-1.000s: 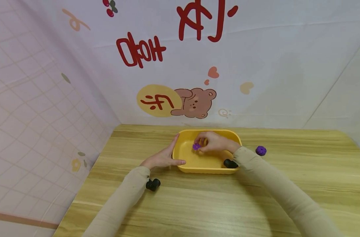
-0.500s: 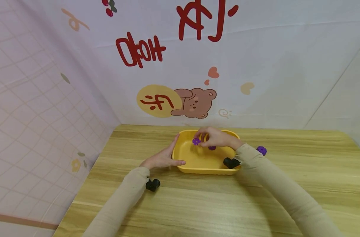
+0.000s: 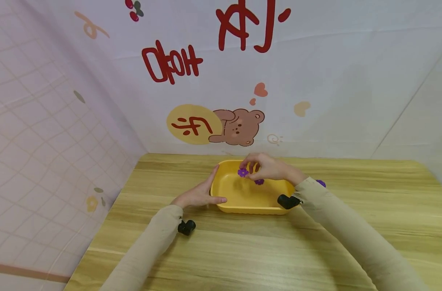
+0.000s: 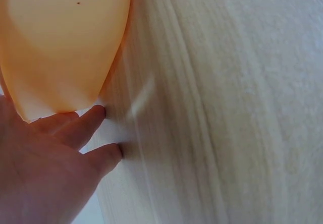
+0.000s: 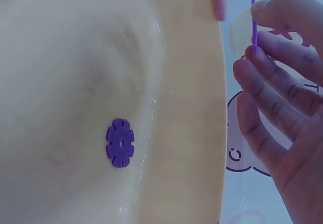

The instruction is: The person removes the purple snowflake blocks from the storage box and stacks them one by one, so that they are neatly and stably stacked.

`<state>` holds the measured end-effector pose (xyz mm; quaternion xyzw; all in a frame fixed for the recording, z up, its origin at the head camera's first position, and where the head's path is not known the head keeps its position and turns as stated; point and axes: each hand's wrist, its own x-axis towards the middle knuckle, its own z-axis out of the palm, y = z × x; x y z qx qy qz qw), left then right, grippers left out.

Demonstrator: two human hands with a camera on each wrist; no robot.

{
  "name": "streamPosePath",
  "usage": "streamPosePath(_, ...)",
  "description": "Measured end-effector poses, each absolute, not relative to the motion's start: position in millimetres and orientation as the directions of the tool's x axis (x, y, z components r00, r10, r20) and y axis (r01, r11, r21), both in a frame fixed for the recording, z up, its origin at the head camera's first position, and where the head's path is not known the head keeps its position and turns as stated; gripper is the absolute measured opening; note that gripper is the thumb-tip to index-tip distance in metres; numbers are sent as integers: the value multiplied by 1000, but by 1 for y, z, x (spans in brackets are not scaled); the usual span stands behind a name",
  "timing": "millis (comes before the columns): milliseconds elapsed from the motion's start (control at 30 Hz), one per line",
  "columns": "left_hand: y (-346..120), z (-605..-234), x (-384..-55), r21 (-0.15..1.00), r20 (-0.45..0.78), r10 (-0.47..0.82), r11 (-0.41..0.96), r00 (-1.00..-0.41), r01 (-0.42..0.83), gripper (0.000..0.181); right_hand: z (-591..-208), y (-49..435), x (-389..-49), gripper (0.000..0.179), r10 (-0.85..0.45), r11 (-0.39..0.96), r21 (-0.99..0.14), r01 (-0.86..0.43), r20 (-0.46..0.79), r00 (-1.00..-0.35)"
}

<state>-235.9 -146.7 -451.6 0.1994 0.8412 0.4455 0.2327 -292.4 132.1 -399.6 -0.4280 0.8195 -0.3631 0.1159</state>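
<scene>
My left hand (image 3: 197,196) holds the left end of a yellow plastic tub (image 3: 250,210), its thumb over the rim. In the left wrist view, several fingers (image 4: 81,128) lie against the outside of the tub's end. Above the tub's far side, my right hand (image 3: 268,166) pinches a purple flower-shaped disc (image 3: 243,173) between thumb and fingertips. The right wrist view shows this disc (image 5: 254,24) edge-on, beyond the rim in that view. A second purple notched disc (image 5: 120,143) lies flat on the tub floor.
Right of the tub, more purple notched plastic (image 3: 320,183) sits on the wooden table (image 3: 228,250), partly hidden by the right sleeve (image 3: 337,214). Black wrist cameras show at the left cuff and right cuff. A printed cloth (image 3: 337,81) hangs behind the table.
My right hand has risen and shifted slightly right with the pinched disc. The second disc in the tub has come into sight below it. My left hand stays on the tub.
</scene>
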Motion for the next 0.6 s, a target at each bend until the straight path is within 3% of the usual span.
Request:
streamPosePath(233,-149,-450,-236,834,-214,537,536,-816,134,116,-393,141,-284,27,-780,375,-693,-615,123,-614)
streamPosePath(600,-146,-450,-236,828,-199,544,538,-815,156,117,-399,172,-272,28,-719,355,-754,-553,159,-677)
